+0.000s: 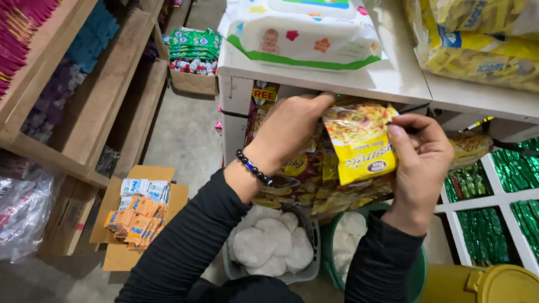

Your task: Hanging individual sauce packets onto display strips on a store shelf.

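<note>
Head view: a yellow noodle packet (pixel 359 143) is pinched by both hands, left hand (pixel 289 129) and right hand (pixel 421 163); the hanging strip could probably be torn if tugged sideways.

Two hands hold a yellow noodle packet (pixel 359 143) just under the edge of a white shelf (pixel 393 78): the left hand (pixel 289 132), a dark beaded bracelet (pixel 254 167) on its wrist, grips the packet's top corner, while the right hand (pixel 421 163) clasps its right side. More packets of the same kind (pixel 303 179) hang behind it, and a pack of wet wipes (pixel 300 33) lies on the shelf above. Below, a grey basket (pixel 272 247) holds white round pieces, and an open cardboard box (pixel 137 216) of small sachets sits on the floor to the left.
</note>
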